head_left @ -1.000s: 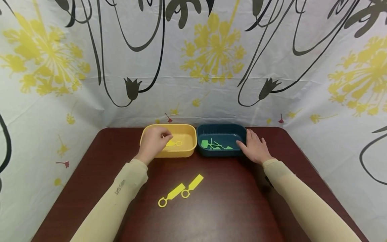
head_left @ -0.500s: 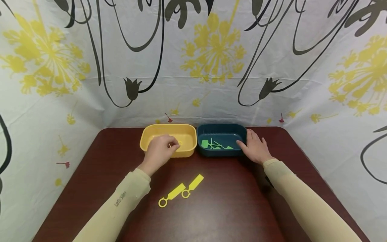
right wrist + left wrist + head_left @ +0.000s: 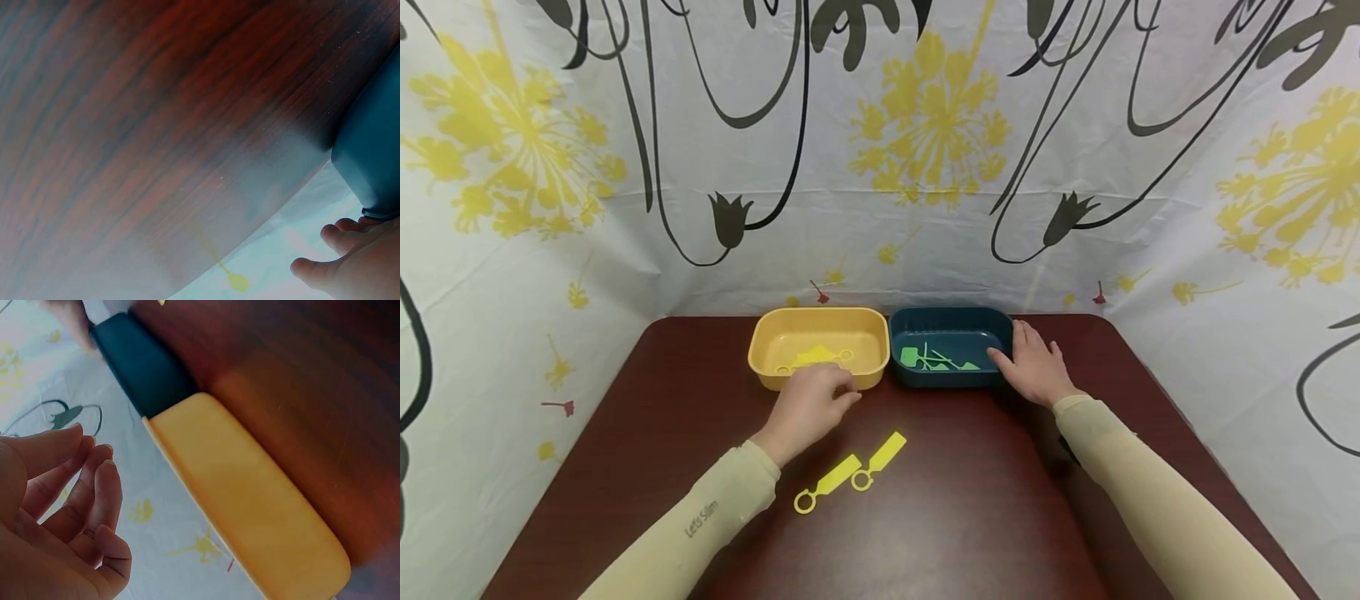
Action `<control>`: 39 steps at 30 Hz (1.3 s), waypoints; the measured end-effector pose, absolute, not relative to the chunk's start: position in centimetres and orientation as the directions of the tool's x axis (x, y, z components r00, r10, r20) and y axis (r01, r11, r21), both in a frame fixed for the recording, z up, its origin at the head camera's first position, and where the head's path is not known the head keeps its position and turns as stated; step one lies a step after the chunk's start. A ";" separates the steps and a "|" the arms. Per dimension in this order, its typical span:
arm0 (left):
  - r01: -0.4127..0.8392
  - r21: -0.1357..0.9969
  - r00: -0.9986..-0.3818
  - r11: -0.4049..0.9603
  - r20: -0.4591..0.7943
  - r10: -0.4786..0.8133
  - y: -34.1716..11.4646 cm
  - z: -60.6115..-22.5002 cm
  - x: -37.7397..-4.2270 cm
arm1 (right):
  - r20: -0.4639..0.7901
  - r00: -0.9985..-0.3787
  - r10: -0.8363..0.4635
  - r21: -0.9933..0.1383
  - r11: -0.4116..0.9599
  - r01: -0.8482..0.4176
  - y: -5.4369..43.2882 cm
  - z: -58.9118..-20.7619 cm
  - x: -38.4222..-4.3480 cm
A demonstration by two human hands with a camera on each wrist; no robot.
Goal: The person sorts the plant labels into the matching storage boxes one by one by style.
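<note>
My left hand (image 3: 811, 408) hovers just in front of the yellow bin (image 3: 872, 379), between it and the tags on the table. In the left wrist view its fingers are loosely bent, thumb near the fingertips, with nothing visible between them. Several flat yellow ring-ended tags (image 3: 816, 356) lie inside that bin. Nearer on the table are two more, one yellow tag (image 3: 837, 475) and another yellow tag (image 3: 887, 451), almost touching. My right hand (image 3: 1033, 362) rests against the right end of the dark blue bin (image 3: 943, 380), fingers extended along its outside and thumb over the rim.
Inside the blue bin lie several thin green pieces (image 3: 909, 357). Both bins stand side by side at the back of the dark reddish-brown table (image 3: 970, 500). A white cloth (image 3: 865, 267) with flower prints hangs behind and on both sides.
My left hand has come out of the yellow bin, moving toward me and slightly right, uncovering the yellow tags inside. The right hand and both bins have stayed put.
</note>
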State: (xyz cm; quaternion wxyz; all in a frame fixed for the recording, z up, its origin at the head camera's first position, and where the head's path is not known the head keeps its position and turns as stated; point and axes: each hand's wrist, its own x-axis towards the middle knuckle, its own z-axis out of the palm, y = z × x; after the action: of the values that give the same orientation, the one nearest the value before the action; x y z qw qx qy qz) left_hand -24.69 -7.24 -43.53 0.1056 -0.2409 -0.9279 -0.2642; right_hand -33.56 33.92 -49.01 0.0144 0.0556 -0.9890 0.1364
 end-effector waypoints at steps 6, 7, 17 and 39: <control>0.516 0.374 -0.856 0.771 0.258 0.448 -6.8 -44.5 -23.6 | 0.047 -0.993 -0.107 -0.271 0.956 -0.115 33.9 -49.0 -33.5; 0.514 0.365 -0.858 0.776 0.241 0.454 -6.8 -44.6 -23.4 | 0.047 -0.993 -0.107 -0.270 0.956 -0.116 33.9 -49.0 -33.5; 0.553 0.300 -0.833 0.778 0.164 0.529 -6.6 -46.2 -21.8 | 0.047 -0.992 -0.115 -0.267 0.956 -0.123 33.9 -48.9 -33.4; 0.589 0.240 -0.805 0.771 0.091 0.586 -6.3 -48.7 -20.2 | 0.044 -0.993 -0.109 -0.272 0.955 -0.117 33.9 -49.1 -33.6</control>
State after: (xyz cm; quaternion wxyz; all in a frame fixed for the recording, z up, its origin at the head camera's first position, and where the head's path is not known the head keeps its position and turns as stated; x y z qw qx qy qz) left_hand -20.15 -6.30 -48.70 0.0055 -0.3122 -0.9411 -0.1296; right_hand -33.59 33.91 -49.07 0.0143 0.0572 -0.9886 0.1386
